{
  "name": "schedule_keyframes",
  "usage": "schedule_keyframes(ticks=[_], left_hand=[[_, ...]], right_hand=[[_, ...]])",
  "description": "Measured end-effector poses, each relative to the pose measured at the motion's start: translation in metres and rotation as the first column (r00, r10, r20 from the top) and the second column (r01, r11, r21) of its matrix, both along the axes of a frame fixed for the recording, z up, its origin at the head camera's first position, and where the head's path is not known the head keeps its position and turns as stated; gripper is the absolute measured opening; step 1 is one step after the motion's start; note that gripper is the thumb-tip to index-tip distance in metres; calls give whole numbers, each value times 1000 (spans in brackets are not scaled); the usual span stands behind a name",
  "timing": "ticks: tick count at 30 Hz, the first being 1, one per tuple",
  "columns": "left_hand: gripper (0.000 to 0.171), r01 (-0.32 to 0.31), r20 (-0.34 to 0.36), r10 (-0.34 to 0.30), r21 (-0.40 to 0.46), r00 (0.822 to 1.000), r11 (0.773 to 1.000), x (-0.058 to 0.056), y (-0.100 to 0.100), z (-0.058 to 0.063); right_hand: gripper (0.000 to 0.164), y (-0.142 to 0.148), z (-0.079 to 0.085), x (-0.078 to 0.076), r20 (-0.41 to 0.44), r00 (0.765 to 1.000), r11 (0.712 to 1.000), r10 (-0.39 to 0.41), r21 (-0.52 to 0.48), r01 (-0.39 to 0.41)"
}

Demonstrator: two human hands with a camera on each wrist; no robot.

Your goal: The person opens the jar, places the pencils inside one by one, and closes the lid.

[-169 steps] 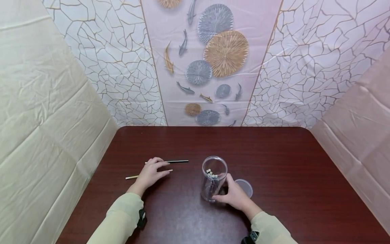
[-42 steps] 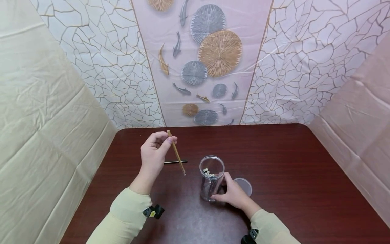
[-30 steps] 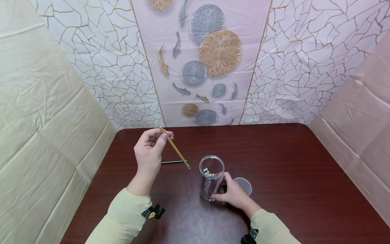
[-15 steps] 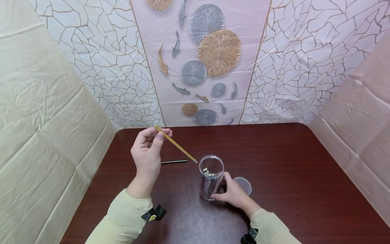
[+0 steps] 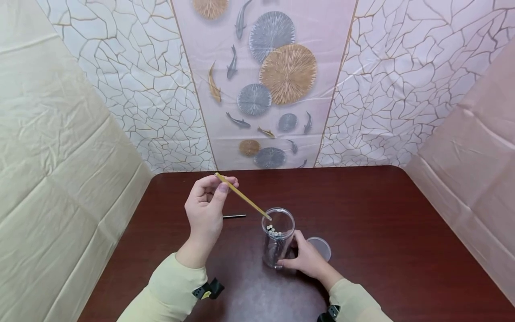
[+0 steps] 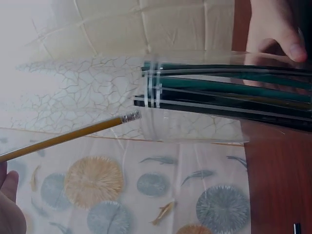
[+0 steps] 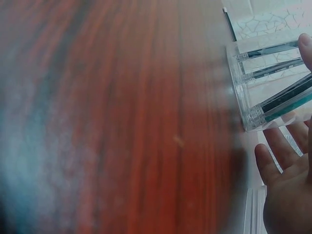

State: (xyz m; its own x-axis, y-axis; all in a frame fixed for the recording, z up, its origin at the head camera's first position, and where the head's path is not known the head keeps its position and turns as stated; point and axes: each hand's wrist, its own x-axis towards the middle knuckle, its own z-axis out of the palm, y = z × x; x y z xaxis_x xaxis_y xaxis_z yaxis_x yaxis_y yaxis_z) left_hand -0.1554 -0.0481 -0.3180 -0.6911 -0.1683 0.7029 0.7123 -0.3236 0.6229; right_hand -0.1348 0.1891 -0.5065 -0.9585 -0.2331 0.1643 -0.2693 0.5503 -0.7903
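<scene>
L hand (image 5: pixel 205 214), ctr-left of frame in head view, pinches yellow pencil (image 5: pixel 243 195) btwn thumb & fingers nr its upper end. Pencil slants down to the right; its lower, metal-banded end is at left side of the mouth of clear jar (image 5: pixel 278 209). Can't tell if it's past the rim. In L wrist view that end shows just beside the rim, mid-frame, w/ the shaft running off the left edge.

R hand (image 5: pixel 307 259), lower ctr-right in head view, holds the jar low on its right side, thumb in front, fingers round the back. Jar is upright on dark red-brown table (image 5: pixel 382 223), a bit below & right of frame ctr. Inside: bunch of dark pencils (image 5: pixel 276 245), pale ends up; L wrist view shows some green ones too.

Another black pencil (image 5: pixel 234 216) lies flat left of jar, partly hidden by L hand. Round lid (image 5: pixel 320 249) lies flat right of jar, just beyond R hand.

Farther out: pale sleeves (image 5: pixel 173 286) w/ black wrist devices (image 5: pixel 209 290) at bottom; patterned backdrop (image 5: pixel 289 74) across top, beige cloth (image 5: pixel 52 179) at left, pinkish cloth (image 5: pixel 479 179) at right.
</scene>
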Motion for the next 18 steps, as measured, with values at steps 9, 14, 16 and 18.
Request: schedule_keyframes(ticks=[9,14,16,18], left_hand=[[18,-84,-194,36,-246,980,966,2,11,-16],[20,-72,-284,-18,-305,959,950,2,15,-25],[19,-95,-313,-14,-331,950,939,1,16,-27],[20,-120,-344,-11,-356,939,927,0,16,-29]], right_hand=[[69,0,-1,0,-18,1000,1000,-1,-16,1],[70,-1,-1,0,-14,1000,1000,-1,-20,1],[71,-1,-1,0,-11,1000,1000,-4,-20,4],[71,-1,-1,0,-10,1000,1000,-7,-20,7]])
